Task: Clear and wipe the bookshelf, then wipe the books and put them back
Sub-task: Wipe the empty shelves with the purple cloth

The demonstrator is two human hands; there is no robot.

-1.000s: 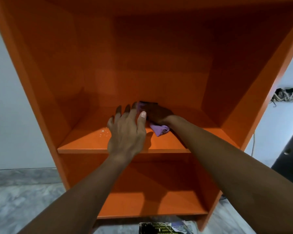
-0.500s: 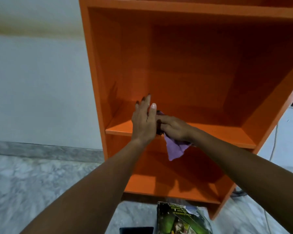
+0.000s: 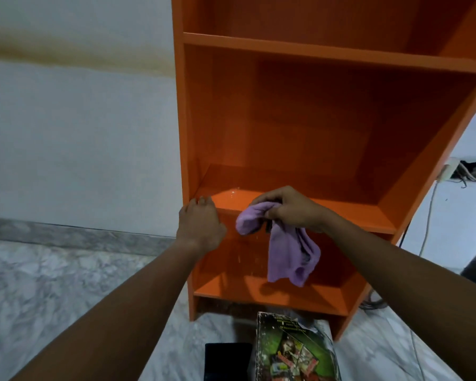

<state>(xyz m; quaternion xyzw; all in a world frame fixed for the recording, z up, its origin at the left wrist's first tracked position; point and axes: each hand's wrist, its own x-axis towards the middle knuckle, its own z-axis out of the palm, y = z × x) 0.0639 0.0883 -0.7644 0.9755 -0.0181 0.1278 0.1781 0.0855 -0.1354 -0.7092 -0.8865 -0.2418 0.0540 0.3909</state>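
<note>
Scanning from nine o'clock: stained pale wall (image 3: 66, 133), marbled floor (image 3: 39, 284). Left hand (image 3: 201, 225) sits at the middle board of the orange bookshelf (image 3: 313, 119), fingers bent at its front edge. Gripping or not, I cannot tell. Droplets (image 3: 232, 192) glisten there. Right hand (image 3: 294, 210) clutches the purple cloth (image 3: 289, 257), bunched, tail dangling. Books (image 3: 294, 350) lie at six o'clock; cable (image 3: 426, 224) at three.

An orange bookshelf (image 3: 313, 127) stands on the grey marbled floor (image 3: 52, 284). Just in front of the bookshelf lie a green-covered book (image 3: 291, 350) and, left of it, a flat black thing (image 3: 227, 358).
</note>
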